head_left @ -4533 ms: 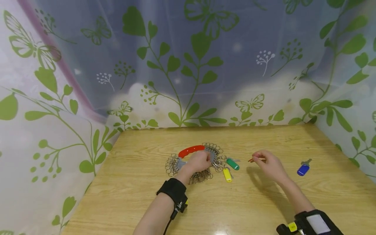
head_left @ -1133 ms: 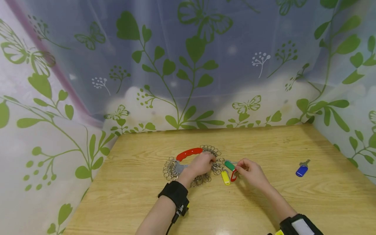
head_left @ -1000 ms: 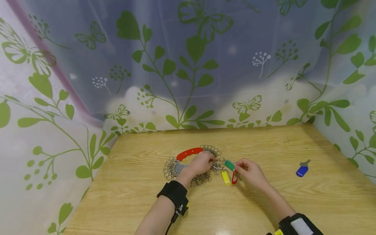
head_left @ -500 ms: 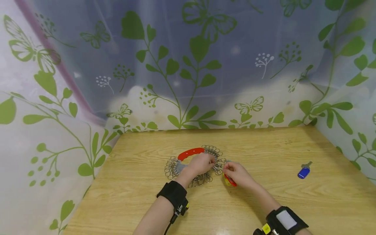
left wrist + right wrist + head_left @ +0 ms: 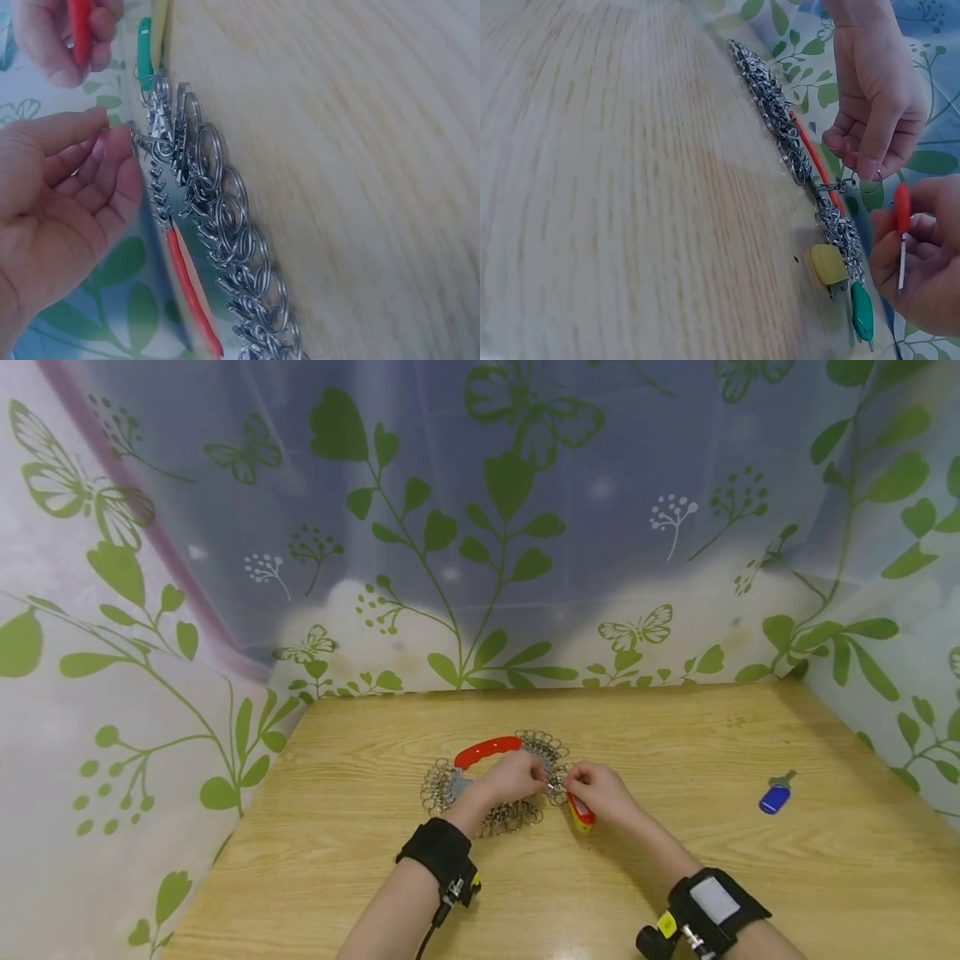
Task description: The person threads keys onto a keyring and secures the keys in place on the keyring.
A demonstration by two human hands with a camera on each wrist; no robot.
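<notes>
A key carrier with a red handle (image 5: 487, 750) and many metal snap clips and split rings (image 5: 225, 217) lies on the table. Over its right end, my left hand (image 5: 513, 777) pinches one clip between thumb and forefinger, lifting that clip's ring (image 5: 877, 175). Close beside it, my right hand (image 5: 603, 792) holds a red key tag (image 5: 902, 208) with a key (image 5: 902, 262) hanging at it. The red tag's upper end sits near the raised ring. Below the hands, a yellow key tag (image 5: 826, 265) and a green key tag (image 5: 862, 311) lie at the carrier's rings.
A blue key tag (image 5: 775, 799) with a key lies apart on the right of the wooden table (image 5: 337, 860). A curtain (image 5: 480, 568) printed with leaves and butterflies hangs along the table's back edge.
My right hand has come left with the red tag, from over the table up to the left hand, and now covers the green tag in the head view. The left hand stays at the clips.
</notes>
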